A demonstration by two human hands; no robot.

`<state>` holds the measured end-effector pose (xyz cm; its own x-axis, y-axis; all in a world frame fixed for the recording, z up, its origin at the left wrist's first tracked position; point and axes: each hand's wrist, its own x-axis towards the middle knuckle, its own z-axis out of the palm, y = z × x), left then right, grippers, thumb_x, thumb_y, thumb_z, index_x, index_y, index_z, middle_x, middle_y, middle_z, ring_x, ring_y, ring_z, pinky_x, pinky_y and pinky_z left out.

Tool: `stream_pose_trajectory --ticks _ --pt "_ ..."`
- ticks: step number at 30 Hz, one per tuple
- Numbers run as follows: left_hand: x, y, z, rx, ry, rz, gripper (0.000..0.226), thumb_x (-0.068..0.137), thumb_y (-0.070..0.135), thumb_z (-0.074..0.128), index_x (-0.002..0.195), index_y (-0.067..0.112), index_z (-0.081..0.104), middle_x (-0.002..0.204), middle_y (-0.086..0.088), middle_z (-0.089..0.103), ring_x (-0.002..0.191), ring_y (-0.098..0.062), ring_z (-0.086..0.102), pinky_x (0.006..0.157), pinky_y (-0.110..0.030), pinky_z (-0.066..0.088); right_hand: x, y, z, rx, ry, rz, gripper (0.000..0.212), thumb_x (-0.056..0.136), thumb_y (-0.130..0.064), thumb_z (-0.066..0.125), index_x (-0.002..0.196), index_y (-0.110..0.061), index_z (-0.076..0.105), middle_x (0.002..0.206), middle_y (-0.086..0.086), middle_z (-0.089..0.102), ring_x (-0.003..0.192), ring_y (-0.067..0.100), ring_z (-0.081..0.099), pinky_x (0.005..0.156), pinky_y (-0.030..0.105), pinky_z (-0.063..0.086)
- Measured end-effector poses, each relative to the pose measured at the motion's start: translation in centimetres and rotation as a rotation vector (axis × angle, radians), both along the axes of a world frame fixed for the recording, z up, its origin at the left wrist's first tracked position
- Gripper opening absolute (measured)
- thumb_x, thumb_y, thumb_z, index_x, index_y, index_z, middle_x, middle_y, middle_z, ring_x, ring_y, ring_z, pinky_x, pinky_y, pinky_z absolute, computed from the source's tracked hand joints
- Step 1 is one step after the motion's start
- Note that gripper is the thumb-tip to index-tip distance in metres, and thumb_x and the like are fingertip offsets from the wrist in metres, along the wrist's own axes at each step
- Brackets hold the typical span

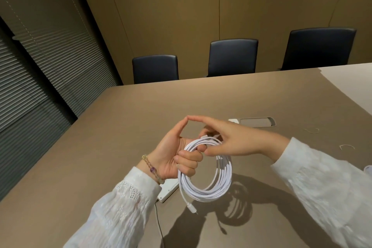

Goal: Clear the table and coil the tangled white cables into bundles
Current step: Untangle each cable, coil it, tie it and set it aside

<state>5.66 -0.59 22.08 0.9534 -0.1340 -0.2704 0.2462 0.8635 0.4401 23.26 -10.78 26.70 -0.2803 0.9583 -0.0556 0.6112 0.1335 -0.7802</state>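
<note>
Left hand (pixel 177 153) gripping coiled white cable (pixel 207 175), right hand (pixel 227 139) touching

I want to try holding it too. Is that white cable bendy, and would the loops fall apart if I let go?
Probably bendy: the white cable curves into many round loops and hangs below the left hand. It likely springs loose if released, since nothing ties the loops; only fingers hold them. Its plug end dangles free, so it may swing.

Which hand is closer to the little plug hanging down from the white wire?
Left. The left hand grips the coil just above the dangling plug; the right hand pinches the coil's top, farther up.
</note>
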Motion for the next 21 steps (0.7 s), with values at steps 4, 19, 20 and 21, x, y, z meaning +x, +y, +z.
stream_pose_trajectory --ticks 4,19,20,21 --pt "0.9 0.5 -1.0 -0.066 0.019 -0.069 0.07 0.084 0.067 0.052 0.086 -0.004 0.056 0.05 0.001 0.029 0.036 -0.009 0.024 0.039 -0.019 0.024 -0.1 -0.6 -1.0 0.064 -0.265 -0.047 0.081 0.093 -0.025 0.057 0.15 -0.039 0.002 0.087 0.003 0.057 0.074 0.014 0.055 0.069 0.034 0.045" --pt "11.3 -3.1 -2.9 0.823 0.263 -0.07 0.013 0.085 0.007 0.063 0.072 0.004 0.064 0.051 -0.003 0.053 0.04 -0.01 0.049 0.058 -0.027 0.055 6.2 -5.7 -6.1 -0.113 -0.491 -0.418 0.011 0.102 -0.019 0.037 0.096 -0.01 0.04 0.102 0.016 0.051 0.098 0.032 0.051 0.079 0.036 0.036" --pt "12.1 -3.2 -3.1 0.918 0.258 -0.078 0.013 0.08 0.011 0.066 0.069 0.004 0.065 0.055 -0.007 0.06 0.046 -0.014 0.056 0.065 -0.03 0.057 7.4 -6.1 -6.3 -0.112 -0.466 -0.452 0.014 0.102 -0.021 0.037 0.092 -0.012 0.037 0.096 0.013 0.05 0.093 0.031 0.051 0.077 0.035 0.036" --pt "13.0 -3.3 -3.3 0.996 0.264 -0.085 0.014 0.076 0.016 0.068 0.066 0.006 0.067 0.06 -0.009 0.064 0.052 -0.017 0.06 0.07 -0.032 0.055 8.8 -6.4 -6.7 -0.103 -0.438 -0.492 0.018 0.102 -0.023 0.038 0.089 -0.013 0.035 0.093 0.012 0.049 0.09 0.03 0.051 0.075 0.035 0.037"
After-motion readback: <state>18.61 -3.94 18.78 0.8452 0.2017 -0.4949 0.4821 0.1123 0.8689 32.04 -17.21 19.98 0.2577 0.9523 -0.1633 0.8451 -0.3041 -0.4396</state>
